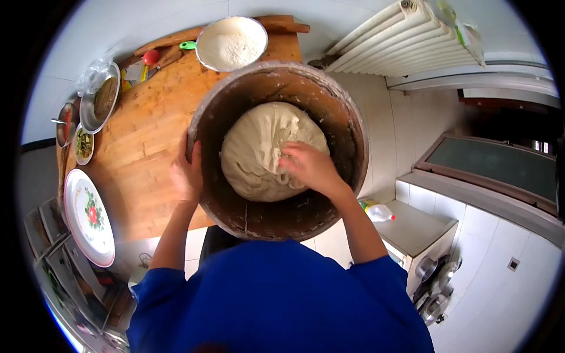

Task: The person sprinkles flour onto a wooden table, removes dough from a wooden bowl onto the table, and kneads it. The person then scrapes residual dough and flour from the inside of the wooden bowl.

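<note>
A large brown pot [347, 200] with a floury rim stands at the edge of the wooden table. Inside it lies a big pale mass of dough [253, 153], folded and creased on its right side. My left hand [187, 173] grips the pot's left rim, thumb up along the outer wall and the other fingers partly hidden. On the right part of the dough rests my right hand [306, 166], its fingers bent into the folds and slightly blurred.
Behind the pot is a bowl of flour [232, 44] on the wooden table [153, 135]. Metal bowl [106, 100], small dish [84, 144] and floral tray [88, 217] line the left side. A radiator [406, 41] hangs at upper right; a bottle [379, 212] lies on a low cabinet [412, 226].
</note>
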Demonstrator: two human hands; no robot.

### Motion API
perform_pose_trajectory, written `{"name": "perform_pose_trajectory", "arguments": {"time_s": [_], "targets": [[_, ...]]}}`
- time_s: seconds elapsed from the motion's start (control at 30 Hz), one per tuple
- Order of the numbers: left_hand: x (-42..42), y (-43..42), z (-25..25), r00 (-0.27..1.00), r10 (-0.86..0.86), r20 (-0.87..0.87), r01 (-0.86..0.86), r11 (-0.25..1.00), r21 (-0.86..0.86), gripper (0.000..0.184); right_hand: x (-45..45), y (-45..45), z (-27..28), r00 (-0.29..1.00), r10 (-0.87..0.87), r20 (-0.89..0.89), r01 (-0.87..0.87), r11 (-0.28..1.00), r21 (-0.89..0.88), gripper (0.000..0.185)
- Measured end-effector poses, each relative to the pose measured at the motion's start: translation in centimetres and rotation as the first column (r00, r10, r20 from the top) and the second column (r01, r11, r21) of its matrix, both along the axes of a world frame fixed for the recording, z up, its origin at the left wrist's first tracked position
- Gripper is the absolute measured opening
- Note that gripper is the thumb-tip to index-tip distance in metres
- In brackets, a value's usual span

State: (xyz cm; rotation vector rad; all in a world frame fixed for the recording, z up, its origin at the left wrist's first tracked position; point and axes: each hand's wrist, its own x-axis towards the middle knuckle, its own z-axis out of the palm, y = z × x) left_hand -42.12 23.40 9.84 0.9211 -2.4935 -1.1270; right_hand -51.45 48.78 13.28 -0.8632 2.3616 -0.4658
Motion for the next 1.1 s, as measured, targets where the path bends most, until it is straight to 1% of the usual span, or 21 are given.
{"name": "perform_pose_trajectory", "arguments": {"time_s": [0.03,0.07,0.1,0.13,0.17,0.2,0.23,0.27,0.33,0.4,0.47,0.53,0.6,0.63,0.67,0.73,0.8,0.9,0.93,1.0,1.1], "targets": [[0.1,0.0,-0.3,1.0,-0.009,-0.024,0.009,1.0,-0.015,0.039,-0.5,-0.5,2.6,0.957,-0.268,0.108,0.283,0.945,-0.166,0.046],[0.3,0.0,-0.5,0.999,-0.021,-0.041,0.019,0.999,-0.029,0.039,-0.6,-0.8,3.9,0.832,-0.491,0.259,0.551,0.785,-0.283,0.043],[0.4,-0.1,-0.3,1.0,-0.005,-0.028,0.005,1.0,-0.001,0.039,-0.3,-1.1,2.6,0.842,-0.53,-0.098,0.431,0.771,-0.468,0.036],[0.6,-0.1,-0.3,0.999,0.003,-0.035,-0.003,1.0,-0.004,0.039,0.4,-0.4,-0.2,0.846,-0.524,-0.103,0.422,0.774,-0.473,0.036],[0.7,-0.1,-0.5,1.0,-0.008,-0.021,0.007,0.999,-0.036,0.039,1.5,0.7,-3.5,0.895,-0.311,-0.319,0.203,0.922,-0.329,0.033],[0.7,-0.4,-0.7,1.0,-0.016,-0.011,0.015,0.997,-0.072,0.039,1.8,0.8,-5.0,0.868,-0.056,-0.493,-0.011,0.991,-0.132,0.03],[0.4,-0.1,-0.3,0.999,-0.038,-0.019,0.036,0.994,-0.101,0.039,0.4,0.6,-2.4,0.954,-0.132,-0.27,0.073,0.974,-0.216,0.026],[0.2,0.1,0.3,0.994,0.002,0.112,-0.002,1.0,0.008,0.039,-1.7,-0.3,-0.1,0.962,-0.258,-0.085,0.249,0.962,-0.108,0.023],[0.5,0.0,0.0,1.0,0.006,0.022,-0.005,0.998,-0.063,0.038,-4.7,-4.7,3.4,0.86,-0.442,-0.255,0.236,0.787,-0.57,0.022],[0.6,0.1,0.1,1.0,0.007,0.016,-0.006,0.997,-0.074,0.037,-8.7,-8.9,3.8,0.904,-0.413,-0.112,0.233,0.693,-0.682,0.026],[0.4,0.4,0.6,1.0,0.008,0.013,-0.007,0.997,-0.081,0.038,-13.4,-13.6,1.9,0.93,-0.341,-0.138,0.176,0.743,-0.646,0.03],[0.4,0.3,1.3,0.999,0.023,0.037,-0.02,0.997,-0.079,0.038,-17.6,-17.1,-2.1,0.947,-0.147,-0.287,0.011,0.905,-0.425,0.046],[0.5,0.1,1.2,0.996,0.013,0.089,-0.004,0.995,-0.103,0.038,-19.5,-19.6,-4.5,0.98,-0.004,-0.197,-0.012,0.997,-0.08,0.062],[0.6,0.1,1.3,0.994,0.01,0.106,0.004,0.992,-0.13,0.038,-20.1,-20.6,-4.9,0.992,-0.013,-0.124,0.02,0.999,0.048,0.071],[0.6,0.0,1.3,0.995,0.024,0.1,-0.011,0.991,-0.134,0.038,-20.4,-21.3,-5.4,0.992,0.0,-0.13,0.006,0.999,0.044,0.071],[0.3,0.2,1.4,0.996,0.012,0.094,0.0,0.992,-0.124,0.038,-20.7,-22.0,-5.7,0.984,-0.065,-0.163,0.098,0.973,0.208,0.073],[0.3,0.0,1.6,0.996,0.019,0.087,-0.009,0.994,-0.113,0.039,-22.3,-21.9,-8.4,0.986,-0.056,-0.154,0.075,0.99,0.119,0.069],[0.4,0.0,1.5,0.997,0.014,0.072,-0.008,0.996,-0.09,0.039,-25.0,-21.7,-10.4,0.932,-0.358,0.064,0.362,0.93,-0.063,0.058],[0.4,0.0,1.3,0.998,0.006,0.064,0.0,0.996,-0.088,0.038,-25.0,-21.4,-9.9,0.935,-0.349,0.059,0.352,0.934,-0.055,0.058],[0.3,0.0,1.4,0.999,0.011,0.052,-0.007,0.997,-0.08,0.038,-24.9,-20.5,-8.2,0.75,-0.522,0.406,0.634,0.742,-0.218,0.058],[0.9,0.1,2.0,0.999,0.033,0.03,-0.03,0.996,-0.085,0.037,-24.0,-19.9,-6.3,0.638,-0.553,0.536,0.752,0.597,-0.279,0.053]]}}
